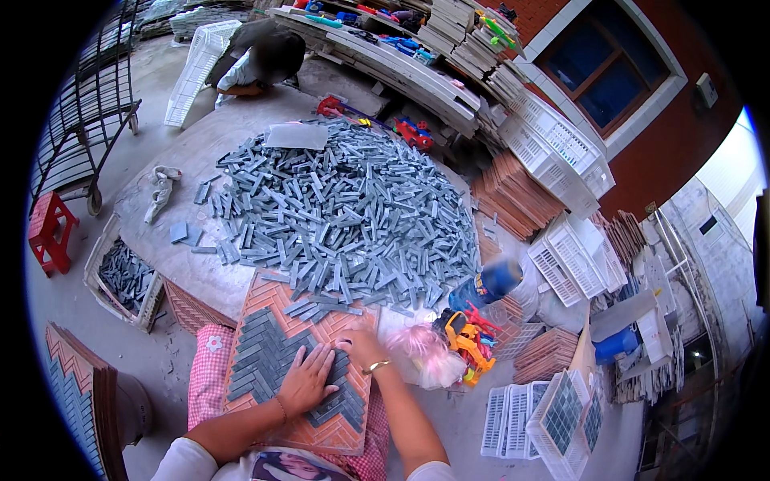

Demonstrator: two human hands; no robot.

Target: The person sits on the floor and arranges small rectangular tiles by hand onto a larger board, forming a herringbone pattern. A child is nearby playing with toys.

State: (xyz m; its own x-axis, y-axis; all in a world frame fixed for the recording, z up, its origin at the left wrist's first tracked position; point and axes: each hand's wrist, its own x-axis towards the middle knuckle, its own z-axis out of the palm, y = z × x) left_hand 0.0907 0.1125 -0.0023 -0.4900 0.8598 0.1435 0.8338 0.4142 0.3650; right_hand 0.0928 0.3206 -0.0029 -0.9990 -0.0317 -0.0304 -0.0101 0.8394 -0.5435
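Left hand (307, 380) flat on laid tiles (261, 365), fingers extended; right hand (362, 348) curled, hold unclear, nearer the loose strips (341, 308) lying far-left, axes variously slanted.

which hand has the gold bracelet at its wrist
The right hand, where a gold bracelet circles the wrist; the left hand, flat on the grey tiles, wears only a thin dark band.

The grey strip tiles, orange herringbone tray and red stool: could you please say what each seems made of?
Grey strip tiles: probably stone or ceramic, smooth, slightly shiny, given crisp edges and pale highlights.
Orange herringbone tray: likely moulded plastic, matt, with regular ridges, though clay is possible.
Red stool: apparently smooth plastic, evenly coloured with cut-outs.
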